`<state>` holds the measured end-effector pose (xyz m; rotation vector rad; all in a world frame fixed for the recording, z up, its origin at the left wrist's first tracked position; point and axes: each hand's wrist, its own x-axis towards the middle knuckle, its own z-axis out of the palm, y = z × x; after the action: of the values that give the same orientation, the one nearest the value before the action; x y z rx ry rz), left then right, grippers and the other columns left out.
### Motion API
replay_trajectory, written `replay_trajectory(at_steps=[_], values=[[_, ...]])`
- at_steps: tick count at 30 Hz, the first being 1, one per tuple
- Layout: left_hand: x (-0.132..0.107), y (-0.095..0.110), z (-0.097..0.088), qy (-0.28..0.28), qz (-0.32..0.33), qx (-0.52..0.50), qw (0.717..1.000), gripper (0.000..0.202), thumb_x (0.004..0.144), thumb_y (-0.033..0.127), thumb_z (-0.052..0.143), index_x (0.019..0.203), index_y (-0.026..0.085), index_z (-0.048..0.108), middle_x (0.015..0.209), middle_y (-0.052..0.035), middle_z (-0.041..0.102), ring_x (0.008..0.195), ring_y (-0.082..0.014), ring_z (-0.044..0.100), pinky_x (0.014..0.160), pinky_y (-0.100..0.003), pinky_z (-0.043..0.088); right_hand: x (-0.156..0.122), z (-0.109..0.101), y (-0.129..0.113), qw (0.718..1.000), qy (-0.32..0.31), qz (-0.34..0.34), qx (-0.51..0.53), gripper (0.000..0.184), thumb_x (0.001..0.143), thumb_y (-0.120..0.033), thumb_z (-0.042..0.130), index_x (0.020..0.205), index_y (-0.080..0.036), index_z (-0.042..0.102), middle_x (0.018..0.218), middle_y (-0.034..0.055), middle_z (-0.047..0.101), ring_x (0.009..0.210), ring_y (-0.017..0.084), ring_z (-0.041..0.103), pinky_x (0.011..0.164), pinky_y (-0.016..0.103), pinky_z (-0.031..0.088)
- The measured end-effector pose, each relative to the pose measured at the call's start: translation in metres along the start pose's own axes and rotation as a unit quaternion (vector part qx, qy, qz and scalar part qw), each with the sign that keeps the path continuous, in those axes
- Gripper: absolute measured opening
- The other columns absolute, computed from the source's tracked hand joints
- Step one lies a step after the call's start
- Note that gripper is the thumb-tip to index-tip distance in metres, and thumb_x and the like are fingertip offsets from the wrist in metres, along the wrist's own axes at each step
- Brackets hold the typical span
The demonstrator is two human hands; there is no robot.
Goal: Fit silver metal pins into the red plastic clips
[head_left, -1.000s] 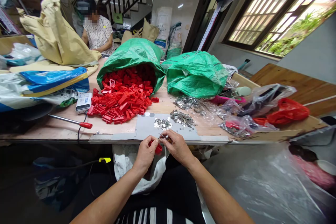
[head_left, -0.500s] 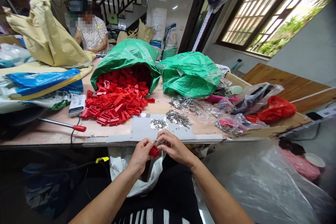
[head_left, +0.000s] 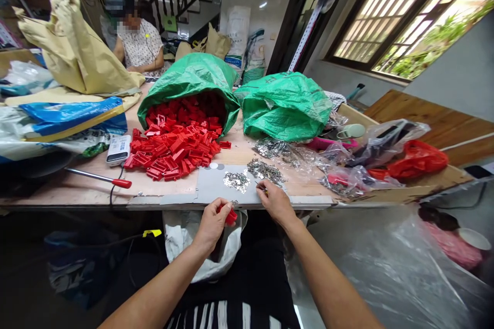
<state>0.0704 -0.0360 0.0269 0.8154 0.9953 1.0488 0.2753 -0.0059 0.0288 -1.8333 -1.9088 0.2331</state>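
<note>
My left hand (head_left: 211,223) grips a red plastic part (head_left: 230,216) above the table's front edge, with a small metal piece (head_left: 234,202) at its top. My right hand (head_left: 276,203) is closed on a thin pointed tool (head_left: 259,184), its kind mostly hidden by the fingers. The tool's tip points toward a pile of flat silver metal pieces (head_left: 236,181) on a grey sheet (head_left: 210,188). Just behind lies a second heap of small metal parts (head_left: 266,170). Many more red plastic parts (head_left: 173,151) spill from a green sack (head_left: 189,74) at left.
Another green sack (head_left: 285,105) lies at centre right. A cardboard tray (head_left: 417,190) with plastic bags stands on the right. A red-tipped metal lever (head_left: 121,183) and a white device (head_left: 118,150) are on the left. Beneath my hands hangs a white bag (head_left: 175,247). Across the table sits a person (head_left: 141,46).
My right hand has moved away from the red part, rightward and forward to the metal pieces, with the thin tool. My left hand still holds the red part in nearly the same place.
</note>
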Motion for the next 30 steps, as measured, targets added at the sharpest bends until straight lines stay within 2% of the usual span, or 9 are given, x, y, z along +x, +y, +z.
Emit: replay_trajectory(at_steps=[4,6,8,10,13,19,22,26,30], values=[[0.001,0.005,0.0,-0.013,-0.016,-0.012,1.0,0.038,0.063,0.05,0.071,0.069,0.015,0.058,0.059,-0.0001,0.06,0.055,-0.0117,0.057,0.053,-0.024,0.051,0.006,0.0,0.004,0.998,0.043,-0.028,0.036,0.016,0.084,-0.023,0.051,0.095,-0.02,0.062,0.1,0.0072,0.063,0.085,0.02,0.058,0.075,0.031,0.043],[0.001,0.005,0.0,-0.021,-0.026,-0.022,0.999,0.038,0.064,0.05,0.071,0.071,0.015,0.057,0.061,-0.0007,0.061,0.057,-0.0126,0.058,0.054,-0.025,0.051,0.005,-0.002,0.002,0.994,0.055,-0.03,0.093,0.015,0.084,-0.025,0.052,0.093,-0.019,0.062,0.099,0.0072,0.063,0.087,0.02,0.057,0.077,0.032,0.044],[0.0,0.003,0.0,-0.034,-0.041,-0.039,0.998,0.036,0.066,0.048,0.071,0.072,0.015,0.057,0.063,-0.0006,0.061,0.059,-0.0131,0.06,0.055,-0.026,0.052,-0.001,-0.004,-0.007,0.982,0.023,-0.03,0.183,0.016,0.086,-0.03,0.053,0.09,-0.019,0.063,0.09,0.005,0.064,0.083,0.019,0.058,0.075,0.03,0.045],[-0.003,0.0,0.0,-0.055,-0.057,-0.059,0.995,0.034,0.067,0.045,0.071,0.073,0.015,0.057,0.066,-0.0001,0.06,0.06,-0.0129,0.06,0.057,-0.027,0.052,-0.012,-0.006,-0.02,0.961,-0.043,-0.037,0.272,0.019,0.085,-0.034,0.055,0.091,-0.018,0.063,0.086,0.0028,0.064,0.078,0.016,0.058,0.071,0.027,0.045],[-0.007,-0.005,0.001,-0.084,-0.076,-0.08,0.99,0.031,0.069,0.042,0.071,0.074,0.015,0.057,0.07,0.0007,0.059,0.061,-0.012,0.06,0.057,-0.026,0.052,-0.031,-0.005,-0.038,0.942,-0.093,-0.05,0.319,0.015,0.084,-0.031,0.059,0.09,-0.018,0.063,0.083,0.0009,0.064,0.075,0.014,0.057,0.07,0.024,0.044],[-0.016,-0.01,-0.001,-0.107,-0.085,-0.072,0.988,0.029,0.071,0.041,0.07,0.074,0.015,0.057,0.069,0.0006,0.058,0.063,-0.013,0.06,0.057,-0.027,0.052,-0.051,0.003,-0.047,0.94,-0.072,-0.029,0.332,0.015,0.085,-0.031,0.057,0.085,-0.017,0.062,0.074,-0.0006,0.061,0.068,0.013,0.054,0.066,0.023,0.043],[-0.02,-0.006,-0.004,-0.114,-0.067,-0.078,0.988,0.028,0.072,0.04,0.07,0.081,0.016,0.059,0.08,-0.0013,0.06,0.068,-0.0134,0.061,0.061,-0.029,0.053,-0.053,0.003,-0.044,0.941,-0.031,-0.015,0.337,0.018,0.086,-0.035,0.057,0.085,-0.017,0.062,0.073,-0.0007,0.06,0.067,0.013,0.053,0.064,0.023,0.043],[-0.024,0.002,-0.011,-0.124,-0.028,-0.086,0.988,0.036,0.068,0.032,0.075,0.099,0.021,0.06,0.103,-0.0045,0.062,0.09,-0.0184,0.063,0.077,-0.031,0.052,-0.057,-0.008,-0.044,0.943,0.009,0.004,0.332,0.022,0.086,-0.038,0.057,0.088,-0.018,0.062,0.077,0.0015,0.062,0.07,0.014,0.054,0.065,0.023,0.043],[-0.029,0.004,-0.019,-0.091,0.065,0.014,0.994,0.042,0.062,0.025,0.079,0.099,0.021,0.06,0.1,-0.0049,0.066,0.089,-0.0188,0.063,0.081,-0.029,0.049,-0.065,-0.02,-0.055,0.955,-0.003,-0.013,0.298,0.018,0.087,-0.035,0.056,0.089,-0.019,0.064,0.078,0.0022,0.065,0.068,0.014,0.055,0.062,0.023,0.043]])
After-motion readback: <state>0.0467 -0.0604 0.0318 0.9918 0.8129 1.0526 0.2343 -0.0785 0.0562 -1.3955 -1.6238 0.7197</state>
